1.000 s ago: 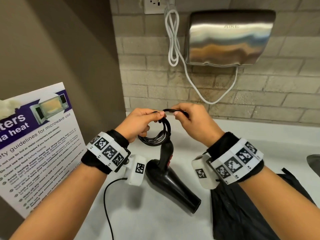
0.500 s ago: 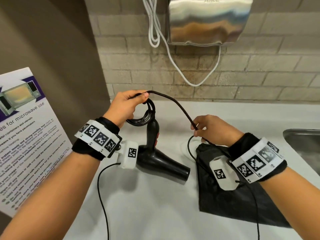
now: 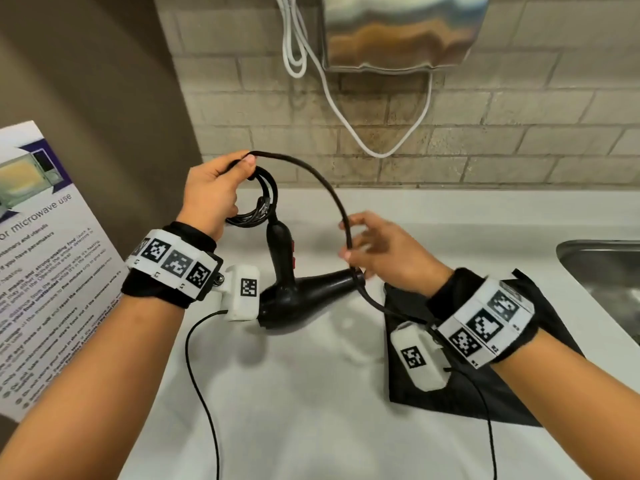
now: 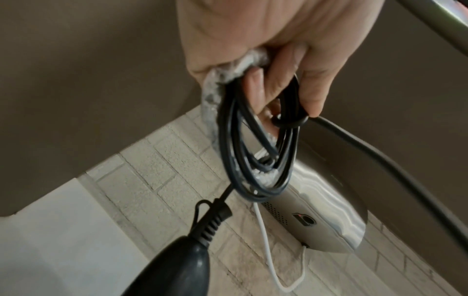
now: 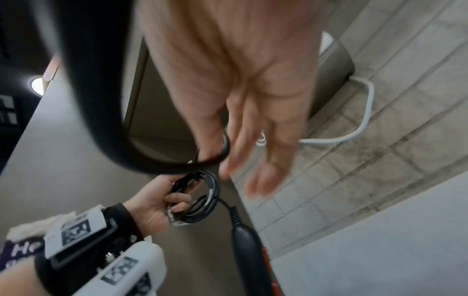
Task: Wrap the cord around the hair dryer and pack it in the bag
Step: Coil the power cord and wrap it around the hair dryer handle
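Observation:
A black hair dryer (image 3: 311, 292) lies on the white counter (image 3: 311, 393), handle pointing away from me and nozzle to the right. My left hand (image 3: 211, 192) grips several coils of its black cord (image 3: 256, 209) just above the handle end; the left wrist view shows the fingers through the coils (image 4: 253, 156). From there the cord arcs right and down through my right hand (image 3: 384, 251), which holds it loosely between thumb and forefinger above the nozzle. The rest of the cord drops past my right wrist. A flat black bag (image 3: 485, 396) lies under my right forearm.
A steel sink (image 3: 602, 268) sits at the right edge. A steel hand dryer (image 3: 401, 29) with a white cable (image 3: 346, 109) hangs on the brick wall behind. A microwave poster (image 3: 41, 254) leans at the left beside a brown wall.
My right hand has risen from over the bag and moved left to above the nozzle, sliding along the cord. The left hand still holds the coils.

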